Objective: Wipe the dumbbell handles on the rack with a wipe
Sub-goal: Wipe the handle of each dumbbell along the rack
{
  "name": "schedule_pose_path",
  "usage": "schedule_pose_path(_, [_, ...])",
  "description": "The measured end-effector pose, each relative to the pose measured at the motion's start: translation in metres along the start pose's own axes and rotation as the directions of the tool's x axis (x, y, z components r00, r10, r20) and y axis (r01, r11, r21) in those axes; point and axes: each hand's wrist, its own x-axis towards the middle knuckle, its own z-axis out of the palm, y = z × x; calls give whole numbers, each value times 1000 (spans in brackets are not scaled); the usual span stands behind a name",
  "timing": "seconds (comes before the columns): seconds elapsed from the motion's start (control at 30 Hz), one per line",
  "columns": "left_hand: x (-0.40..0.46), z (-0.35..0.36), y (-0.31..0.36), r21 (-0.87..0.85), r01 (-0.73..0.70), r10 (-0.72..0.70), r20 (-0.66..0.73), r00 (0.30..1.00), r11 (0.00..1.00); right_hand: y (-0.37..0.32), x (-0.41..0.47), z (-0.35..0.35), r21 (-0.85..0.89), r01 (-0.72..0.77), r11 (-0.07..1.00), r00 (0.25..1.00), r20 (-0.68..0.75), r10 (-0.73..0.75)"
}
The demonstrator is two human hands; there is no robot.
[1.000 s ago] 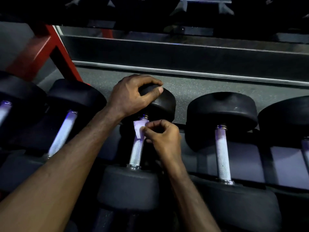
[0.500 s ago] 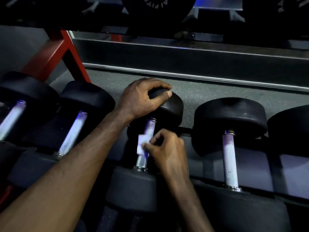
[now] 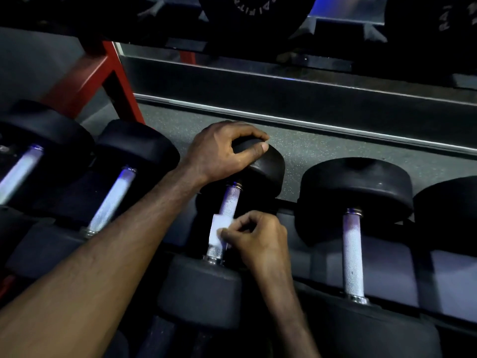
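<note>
Black dumbbells lie side by side on the rack, each with a knurled silver handle. My left hand [image 3: 222, 151] grips the far head [image 3: 268, 171] of the middle dumbbell, fingers curled over its top. My right hand [image 3: 258, 236] pinches a small white wipe [image 3: 219, 232] against the lower part of that dumbbell's handle [image 3: 229, 200]. The near head [image 3: 201, 290] sits just below the wipe. Two dumbbells to the left show bare handles [image 3: 111, 202], and one to the right shows a bare handle [image 3: 352, 254] too.
A red rack upright [image 3: 113, 81] rises at the upper left. Speckled grey floor [image 3: 322, 151] and a metal rail [image 3: 309, 122] lie beyond the dumbbells. Black weight plates [image 3: 255, 19] stand along the top. Another dumbbell head [image 3: 449, 208] sits at the far right.
My right hand has slid the wipe down the middle handle from its far end toward its near end. My left hand has stayed on the far head.
</note>
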Motion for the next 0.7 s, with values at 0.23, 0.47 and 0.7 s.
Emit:
schedule_pose_path(0.23, [1,-2,1,2,-13,13,-7,1000,1000,3,19,1,126,-7,992,1000,29,3])
schedule_pose_path(0.47, [1,-2,2,6,-9,9,16,1000,1000,8,32,6,568,-144,811,989,112,97])
schedule_pose_path(0.7, [1,-7,0,-11,-25,26,48,998,1000,17,15,3,504,-361,785,881,459,110])
